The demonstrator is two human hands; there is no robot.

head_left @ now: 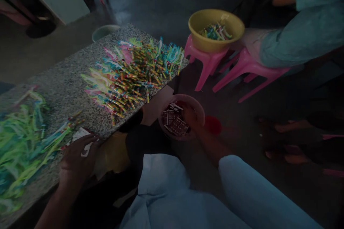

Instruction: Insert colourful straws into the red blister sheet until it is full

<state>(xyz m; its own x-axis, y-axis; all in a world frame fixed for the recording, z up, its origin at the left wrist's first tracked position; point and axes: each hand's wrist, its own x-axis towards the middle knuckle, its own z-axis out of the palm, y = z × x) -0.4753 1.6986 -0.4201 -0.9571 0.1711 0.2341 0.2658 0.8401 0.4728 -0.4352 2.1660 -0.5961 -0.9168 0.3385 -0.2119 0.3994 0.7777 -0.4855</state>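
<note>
Blue shirt (172, 175); left fingers (90, 139) curled over paper (81, 133); right fingers (188, 113) inside bucket (201, 114).

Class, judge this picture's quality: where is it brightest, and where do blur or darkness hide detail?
Head view: dim overall; the fringed striped tubes look brightest; the green streamers at left look smeared; the right hand in the bucket is in deep shadow.

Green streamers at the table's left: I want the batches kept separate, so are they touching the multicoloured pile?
Apart: the head view shows a strip of bare speckled tabletop between the green streamers and the multicoloured pile.
</note>
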